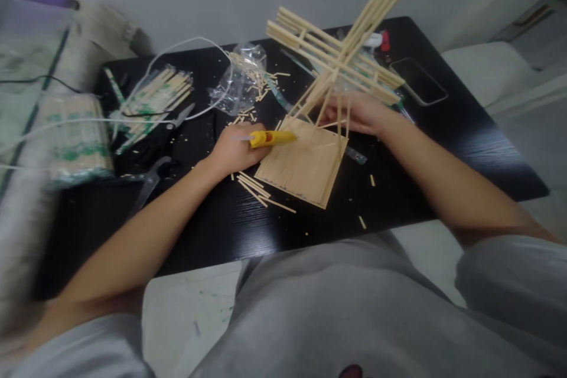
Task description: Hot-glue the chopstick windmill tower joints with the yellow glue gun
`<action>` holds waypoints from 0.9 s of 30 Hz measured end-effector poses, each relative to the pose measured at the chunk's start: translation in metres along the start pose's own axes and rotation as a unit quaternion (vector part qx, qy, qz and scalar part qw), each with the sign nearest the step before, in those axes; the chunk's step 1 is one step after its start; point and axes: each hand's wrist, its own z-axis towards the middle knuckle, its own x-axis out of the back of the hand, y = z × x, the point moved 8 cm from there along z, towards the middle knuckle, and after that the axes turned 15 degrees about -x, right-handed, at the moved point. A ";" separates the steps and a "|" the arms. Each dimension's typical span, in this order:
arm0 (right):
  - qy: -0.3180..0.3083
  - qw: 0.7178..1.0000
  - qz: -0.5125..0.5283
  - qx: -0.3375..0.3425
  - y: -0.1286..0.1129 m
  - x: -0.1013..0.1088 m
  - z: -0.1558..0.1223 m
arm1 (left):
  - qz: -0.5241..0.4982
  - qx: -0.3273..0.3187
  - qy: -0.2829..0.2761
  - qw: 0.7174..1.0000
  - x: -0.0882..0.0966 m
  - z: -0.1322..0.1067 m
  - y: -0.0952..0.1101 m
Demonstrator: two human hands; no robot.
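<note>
My left hand (237,147) is closed around a yellow hot glue gun (273,138), its tip over the square base (305,168) of a model built from thin wooden sticks. A clear glue stick pokes out of the gun's rear. The windmill-like stick model (339,65) rises from the far part of the base on slanting legs, with crossed blades on top. My right hand (349,113) grips the model at its legs on the far right side, the fingers partly hidden behind the sticks. Several loose sticks (259,189) lie beside the base near my left wrist.
On the black table (248,242) are scissors (181,117), a grey-handled tool (150,183), bagged sticks (155,100), and a clear bag (234,85) with stick offcuts. A phone (420,81) lies at the right. A white cord (177,121) loops across the left. A larger stick pack (77,136) sits far left.
</note>
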 end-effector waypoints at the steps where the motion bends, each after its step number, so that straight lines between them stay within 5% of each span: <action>1: -0.003 1.000 -0.003 0.004 -0.001 -0.001 -0.001 | -0.003 -0.010 0.003 1.000 0.001 0.001 0.002; 27: -0.026 0.999 0.003 -0.022 -0.003 -0.010 -0.005 | 0.013 0.018 -0.020 1.000 0.003 0.002 0.001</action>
